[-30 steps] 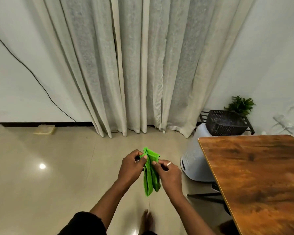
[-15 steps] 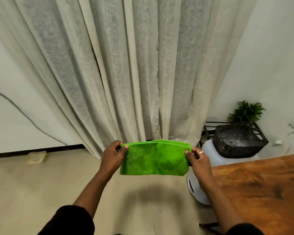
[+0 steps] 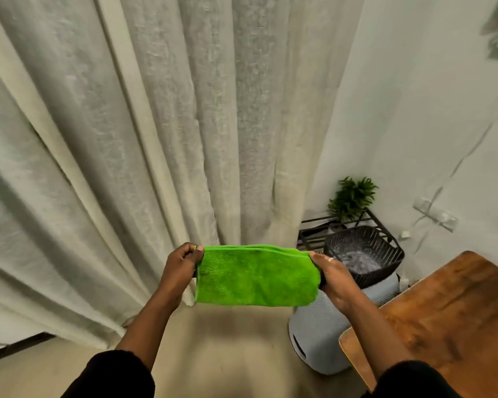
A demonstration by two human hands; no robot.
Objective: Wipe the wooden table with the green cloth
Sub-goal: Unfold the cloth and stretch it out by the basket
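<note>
The green cloth [image 3: 256, 275] hangs folded and stretched flat in the air in front of me, over the floor. My left hand [image 3: 181, 268] pinches its upper left corner and my right hand [image 3: 332, 271], with a ring on one finger, pinches its upper right corner. The wooden table [image 3: 443, 314] shows at the lower right, its near corner below and right of my right hand; the cloth is apart from it.
A pale curtain [image 3: 170, 139] fills the wall ahead. Right of the cloth a black woven basket [image 3: 365, 251] sits on a grey-white round bin [image 3: 322, 334], beside a black wire rack [image 3: 322, 234] and a small green plant [image 3: 352, 196]. Beige floor [image 3: 227, 354] lies below.
A second ago both hands held the cloth bunched and hanging together; they have drawn apart and spread it wide. My view has lifted and turned right, bringing the table corner closer.
</note>
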